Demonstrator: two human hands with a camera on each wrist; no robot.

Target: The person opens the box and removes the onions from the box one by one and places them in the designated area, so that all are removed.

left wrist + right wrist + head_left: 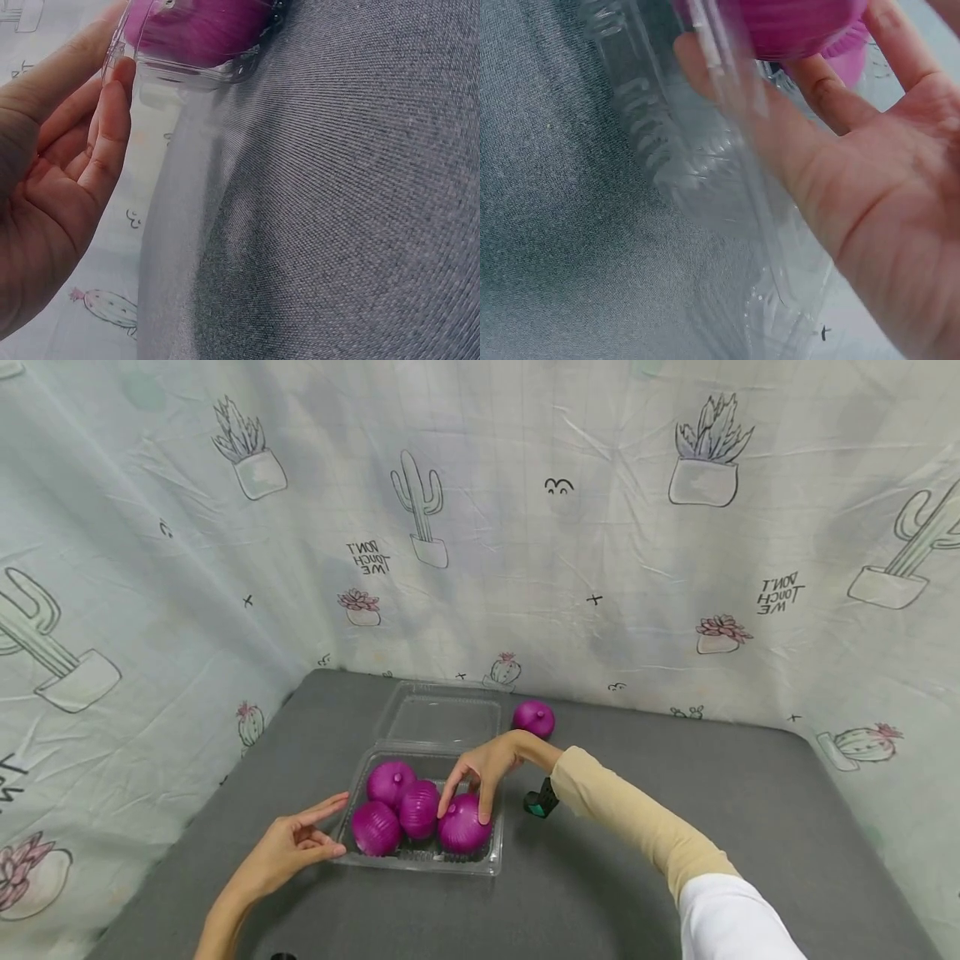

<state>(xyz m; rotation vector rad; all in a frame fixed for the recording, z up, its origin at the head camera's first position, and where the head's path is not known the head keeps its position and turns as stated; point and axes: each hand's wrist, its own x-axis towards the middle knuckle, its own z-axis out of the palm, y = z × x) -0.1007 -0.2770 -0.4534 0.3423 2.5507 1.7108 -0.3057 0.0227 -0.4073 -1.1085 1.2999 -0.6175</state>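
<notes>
A clear plastic clamshell box (420, 863) lies on the grey table with its lid (442, 718) folded back. Several shiny purple onions sit inside, among them an onion at the back left (390, 782), one at the front left (377, 828) and one in the middle (419, 808). My right hand (483, 768) reaches down into the box and grips the onion at the right (463, 827) between thumb and fingers. At the box's left side, my left hand (288, 847) touches the wall with extended fingers and thumb. One more onion (534, 718) is behind the box, beside the lid.
A small black and green object (540, 800) is seen below the right wrist, right of the box. A dark thing (283, 956) shows at the bottom edge. Cactus-printed curtains (495, 527) hang behind and beside the grey table (600, 877).
</notes>
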